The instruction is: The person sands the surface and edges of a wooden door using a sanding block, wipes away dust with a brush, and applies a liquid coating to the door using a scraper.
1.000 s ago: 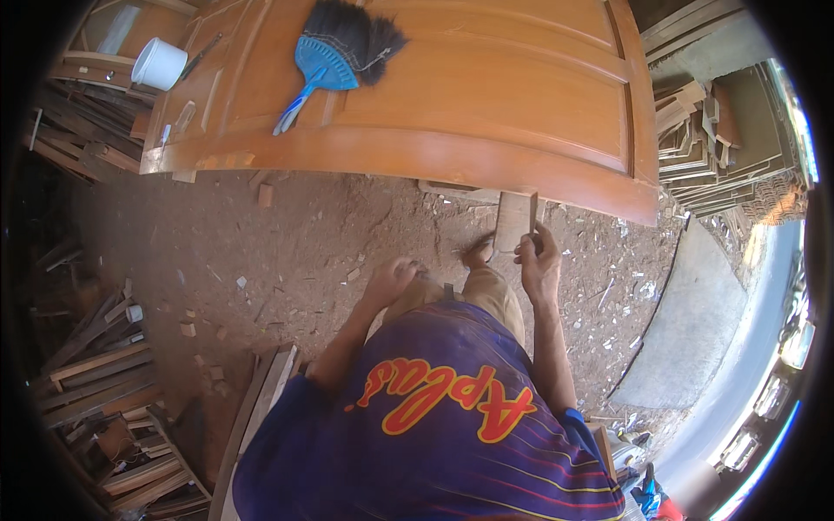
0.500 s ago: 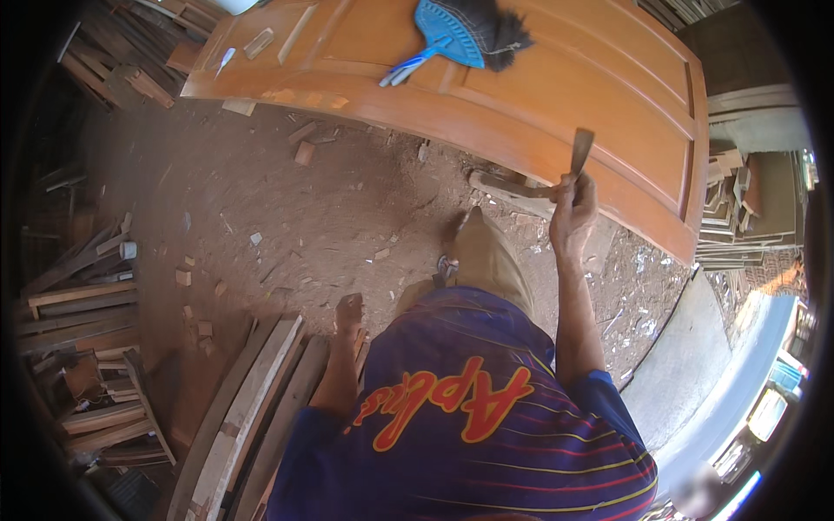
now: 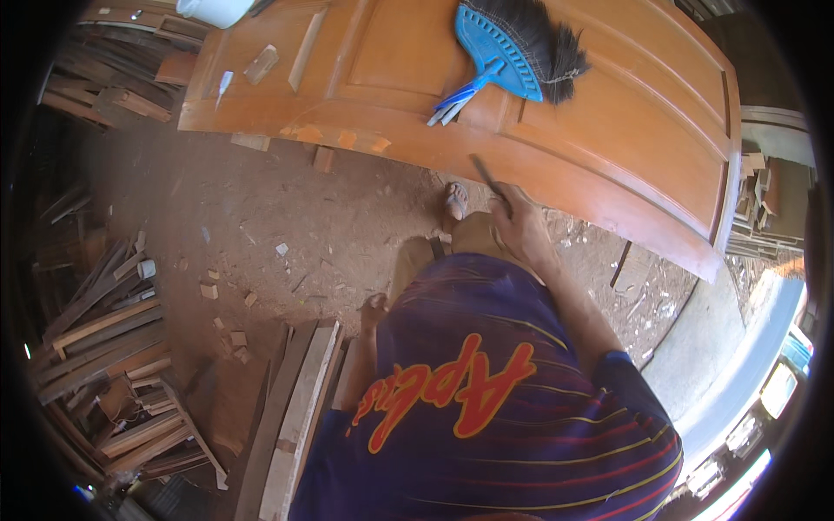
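Observation:
My right hand [image 3: 521, 227] is closed around a scraper [image 3: 488, 179] with a flat, thin blade, seen almost edge-on. It is at the near edge of an orange-brown panelled wooden door [image 3: 591, 195], which lies raised above the ground. My left hand [image 3: 374, 304] hangs low beside my body, and its fingers are too foreshortened to read. On the door lies a broom head [image 3: 499, 54] with a blue plastic body and black bristles. A small white-handled tool [image 3: 225, 82] and a wood block [image 3: 261, 64] rest at the door's left end.
Long planks [image 3: 291, 417] stand close at my left. Stacked timber [image 3: 113, 382] fills the far left, with more wood pieces [image 3: 764, 191] beyond the door's right end. Offcuts are scattered over the dirt floor [image 3: 278, 208]. A white bucket [image 3: 215, 9] is at the top left.
My right hand has moved left and lower, and the scraper has tilted from upright to leaning left. One foot has stepped forward near the door. The view has shifted.

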Demonstrator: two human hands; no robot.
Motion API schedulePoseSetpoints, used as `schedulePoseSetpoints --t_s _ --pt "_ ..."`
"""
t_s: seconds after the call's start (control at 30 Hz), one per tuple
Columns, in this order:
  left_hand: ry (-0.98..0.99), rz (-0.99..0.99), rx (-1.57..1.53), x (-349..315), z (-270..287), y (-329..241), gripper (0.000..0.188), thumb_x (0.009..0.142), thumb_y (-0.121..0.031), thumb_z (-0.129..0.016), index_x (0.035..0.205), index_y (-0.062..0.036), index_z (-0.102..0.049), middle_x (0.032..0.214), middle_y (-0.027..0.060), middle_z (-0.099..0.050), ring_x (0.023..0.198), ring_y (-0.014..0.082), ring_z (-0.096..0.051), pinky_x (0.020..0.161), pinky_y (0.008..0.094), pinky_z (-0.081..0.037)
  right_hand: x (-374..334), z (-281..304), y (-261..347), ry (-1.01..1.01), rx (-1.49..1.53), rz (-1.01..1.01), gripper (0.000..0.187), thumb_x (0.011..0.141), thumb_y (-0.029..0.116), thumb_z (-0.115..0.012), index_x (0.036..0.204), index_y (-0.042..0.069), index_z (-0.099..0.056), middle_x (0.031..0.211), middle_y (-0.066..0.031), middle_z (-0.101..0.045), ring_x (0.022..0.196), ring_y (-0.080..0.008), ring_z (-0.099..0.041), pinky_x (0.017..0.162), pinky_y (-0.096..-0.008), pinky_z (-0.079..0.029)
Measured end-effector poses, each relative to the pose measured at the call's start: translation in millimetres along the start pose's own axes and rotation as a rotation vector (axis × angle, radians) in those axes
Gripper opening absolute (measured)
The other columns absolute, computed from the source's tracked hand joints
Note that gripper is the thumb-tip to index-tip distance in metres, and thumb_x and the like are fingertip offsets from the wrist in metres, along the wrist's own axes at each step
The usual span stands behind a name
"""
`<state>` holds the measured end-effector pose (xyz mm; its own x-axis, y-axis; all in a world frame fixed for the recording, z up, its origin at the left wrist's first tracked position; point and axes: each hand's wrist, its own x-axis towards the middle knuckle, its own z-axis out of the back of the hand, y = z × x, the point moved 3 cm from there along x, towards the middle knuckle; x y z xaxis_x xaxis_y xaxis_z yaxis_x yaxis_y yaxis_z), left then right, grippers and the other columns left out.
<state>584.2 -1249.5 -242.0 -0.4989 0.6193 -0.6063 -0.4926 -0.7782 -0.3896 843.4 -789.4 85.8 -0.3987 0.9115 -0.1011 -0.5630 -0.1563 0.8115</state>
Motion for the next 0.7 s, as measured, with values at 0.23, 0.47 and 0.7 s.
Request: schedulePoseSetpoints --t_s 0.23,0.47,0.7 --pt "-0.346 0.352 -0.901 28.0 175.4 -113.4 0.041 0.103 -0.028 -0.064 0.127 0.0054 -0.065 0.103 0.0131 -0.072 0.090 0.0200 -0.071 0.078 0.0305 -0.057 30.9 -25.9 42.9 0.322 0.040 -0.086 0.026 0.099 0.016 -0.065 0.119 -0.001 -0.065 0.101 -0.0255 -0.069 0.095 -0.0432 -0.068 0.082 -0.0480 -0.052" --pt "-0.634 -0.106 -0.859 129.9 350.3 -210.6 0.037 0.105 -0.026 -0.061 0.120 0.0066 -0.067 0.102 0.0127 -0.073 0.089 0.0171 -0.069 0.080 0.0310 -0.056 61.4 -68.5 54.4 0.140 -0.074 0.125 0.024 0.099 0.015 -0.064 0.116 -0.002 -0.066 0.091 -0.0201 -0.068 0.076 -0.0303 -0.065 0.070 -0.0402 -0.050" --pt "-0.683 -0.226 -0.733 268.0 501.8 -250.5 0.030 0.105 -0.022 -0.063 0.116 0.0057 -0.068 0.097 0.0085 -0.072 0.087 0.0132 -0.067 0.079 0.0287 -0.055 87.3 -126.9 47.9 0.089 -0.107 -0.235 0.030 0.103 0.026 -0.061 0.103 -0.003 -0.068 0.067 -0.0117 -0.064 0.061 -0.0162 -0.060 0.058 -0.0356 -0.046"
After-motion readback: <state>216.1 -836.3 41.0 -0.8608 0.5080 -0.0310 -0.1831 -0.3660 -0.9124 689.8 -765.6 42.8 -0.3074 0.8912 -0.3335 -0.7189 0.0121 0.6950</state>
